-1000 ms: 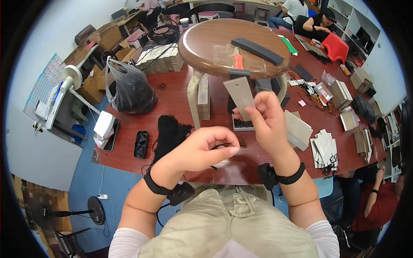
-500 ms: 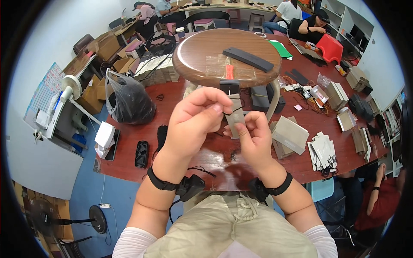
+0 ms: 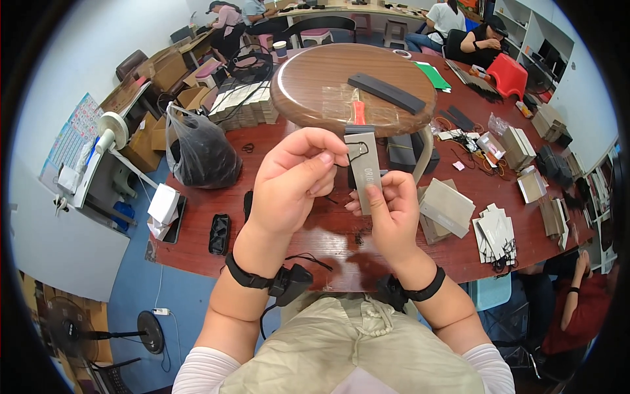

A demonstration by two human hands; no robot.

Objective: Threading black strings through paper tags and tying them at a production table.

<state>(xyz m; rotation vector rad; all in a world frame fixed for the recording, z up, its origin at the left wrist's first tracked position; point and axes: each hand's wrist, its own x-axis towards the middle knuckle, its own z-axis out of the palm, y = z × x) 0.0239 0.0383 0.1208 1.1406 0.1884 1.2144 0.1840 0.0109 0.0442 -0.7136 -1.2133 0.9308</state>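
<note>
My right hand (image 3: 396,211) grips the lower end of a flat beige card tag (image 3: 367,172), thumb on its face. A loop of thin black cord (image 3: 357,152) lies over the tag's upper part. My left hand (image 3: 293,176) is closed in a pinch beside the tag, where the cord reaches its fingertips. Just beyond the tag, a red-handled tool (image 3: 359,111) is taped to the edge of a brown round stool (image 3: 308,79); its tip is hidden behind the tag.
On the red table (image 3: 190,253) stand a clear bag of black material (image 3: 203,154) and a black tray (image 3: 220,234) at left. To the right lie beige cards (image 3: 449,205) and a pile of white tags with cords (image 3: 495,233). A dark grey bar (image 3: 386,92) rests on the stool.
The tag has turned so that more of its face shows, and it now covers the tool's tip. The cord loop has shifted across it. Both hands remain nearly in place.
</note>
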